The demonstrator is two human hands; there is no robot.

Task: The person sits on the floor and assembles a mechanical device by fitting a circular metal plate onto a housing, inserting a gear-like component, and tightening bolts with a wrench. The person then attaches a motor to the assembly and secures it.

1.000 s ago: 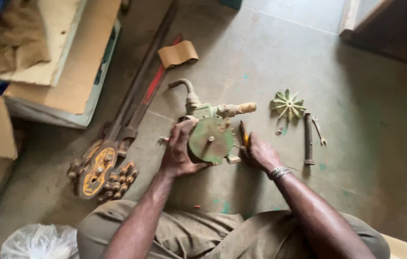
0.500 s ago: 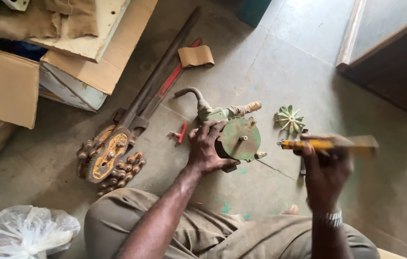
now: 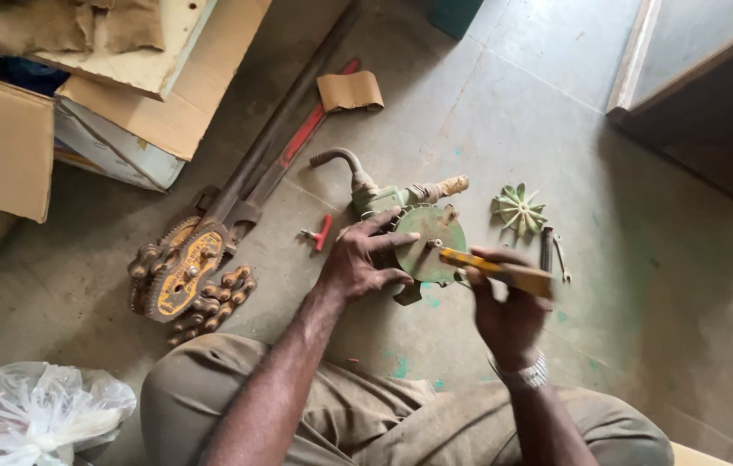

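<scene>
A small green pump body (image 3: 425, 237) with a round plate and a curved pipe stands on the concrete floor in front of me. My left hand (image 3: 358, 263) rests on its left side, fingers spread over the plate's edge. My right hand (image 3: 504, 311) grips a yellow-handled screwdriver (image 3: 496, 269), its tip touching the centre of the round plate. A green finned impeller (image 3: 519, 209) lies just to the right of the pump.
A rusty chain pipe wrench (image 3: 189, 272) with long handles lies to the left. A small red part (image 3: 319, 233) sits beside it. Cardboard boxes (image 3: 125, 78) fill the upper left, a plastic bag (image 3: 30, 414) the lower left. Small metal tools (image 3: 553, 252) lie near the impeller.
My right hand picked the screwdriver off the floor, lifted it at the right, then brought it left so its tip meets the plate. My left hand stayed on the pump.
</scene>
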